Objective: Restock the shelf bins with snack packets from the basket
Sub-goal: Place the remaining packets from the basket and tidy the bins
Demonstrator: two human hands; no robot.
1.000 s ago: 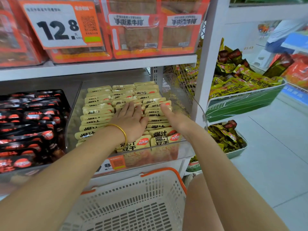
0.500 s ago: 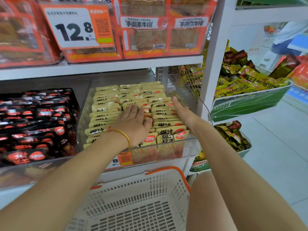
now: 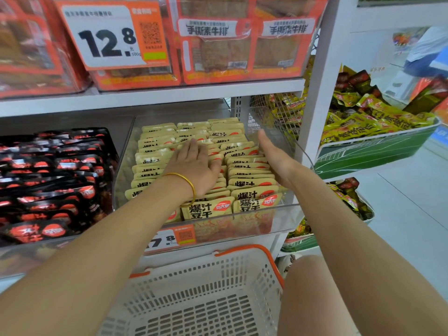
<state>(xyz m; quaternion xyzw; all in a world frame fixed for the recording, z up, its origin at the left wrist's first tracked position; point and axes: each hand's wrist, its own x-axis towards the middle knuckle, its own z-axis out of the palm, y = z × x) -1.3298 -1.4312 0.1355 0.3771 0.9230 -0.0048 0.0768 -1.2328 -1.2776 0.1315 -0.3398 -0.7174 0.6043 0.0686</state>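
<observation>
- Head view puts the clear bin (image 3: 266, 229) at centre frame, packed with three rows of yellow dried-tofu packets (image 3: 208, 209) standing on edge, front labels facing you.
- Your left hand (image 3: 194, 166) lies flat on the middle row, fingers straight and released, gripping nothing. A gold bangle (image 3: 186, 183) sits at the wrist.
- Your right hand (image 3: 274, 158) is likewise released. It stands edge-on with straight fingers along the outer side of the right row, just inside the bin's right wall.
- The step looks like squaring the rows. Press down evenly with the left palm while the right hand sweeps the row inward, so the packets stand parallel and none rides up over its neighbour.
- Go lightly; these thin pouches will likely slide and fan if pushed from one end only.
- The white basket (image 3: 194, 282) with an orange rim waits at 6 o'clock, below the shelf edge and beside your knee (image 3: 315, 287).
- At 9 o'clock the next bin holds black packets (image 3: 55, 170); mind your left forearm passing close by it.
- At 1 o'clock a wire mesh divider (image 3: 274, 110) rises behind the bin's right wall and could snag your fingers.
- At 12 o'clock, orange packs (image 3: 218, 44) and a 12.8 price tag (image 3: 109, 37) overhang, limiting headroom above the bin.
- At 3 o'clock a green tray (image 3: 375, 146) of yellow-green pouches stands well apart, beyond the white shelf post (image 3: 320, 93).
</observation>
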